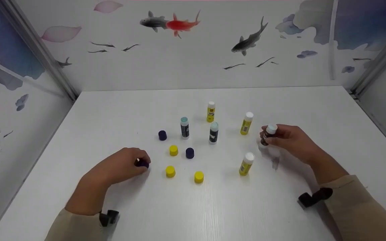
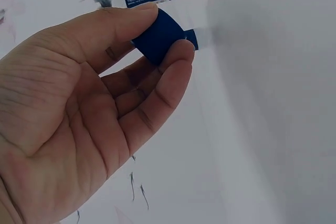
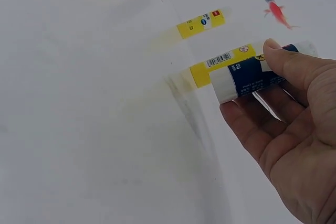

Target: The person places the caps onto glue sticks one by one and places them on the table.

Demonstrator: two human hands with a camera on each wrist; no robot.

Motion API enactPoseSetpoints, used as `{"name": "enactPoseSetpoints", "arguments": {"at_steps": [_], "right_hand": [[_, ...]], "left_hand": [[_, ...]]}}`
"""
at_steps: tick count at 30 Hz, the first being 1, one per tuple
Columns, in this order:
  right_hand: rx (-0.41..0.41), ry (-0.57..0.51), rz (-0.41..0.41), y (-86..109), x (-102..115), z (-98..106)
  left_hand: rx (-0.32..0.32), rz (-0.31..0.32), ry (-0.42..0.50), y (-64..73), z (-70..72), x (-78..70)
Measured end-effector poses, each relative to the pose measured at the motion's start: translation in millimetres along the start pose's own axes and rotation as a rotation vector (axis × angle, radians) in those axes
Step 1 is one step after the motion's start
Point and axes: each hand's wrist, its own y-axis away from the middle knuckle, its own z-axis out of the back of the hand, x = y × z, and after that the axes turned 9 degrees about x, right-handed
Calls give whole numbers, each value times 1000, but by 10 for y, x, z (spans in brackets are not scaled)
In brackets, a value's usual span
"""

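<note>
Between thumb and fingers, my left hand pinches a dark blue cap low over the left of the table. On the right, my right hand grips a dark blue glue stick, uncapped, its pale end up in the head view. Left of that hand stand three uncapped yellow glue sticks with white tops. Two more dark blue glue sticks, one left of the other, stand upright mid-table. Nearest to my left hand are a yellow cap and a dark blue cap.
Another dark blue cap and two more yellow caps, one farther back and one nearer, sit on the white table. A wall with painted fish closes off the back, and side panels stand left and right.
</note>
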Motion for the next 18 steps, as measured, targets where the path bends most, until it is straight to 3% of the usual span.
{"name": "enactPoseSetpoints", "arguments": {"at_steps": [18], "right_hand": [[-30,-6,14,22,130,1]], "left_hand": [[-70,-58,2,-156,112,-386]]}}
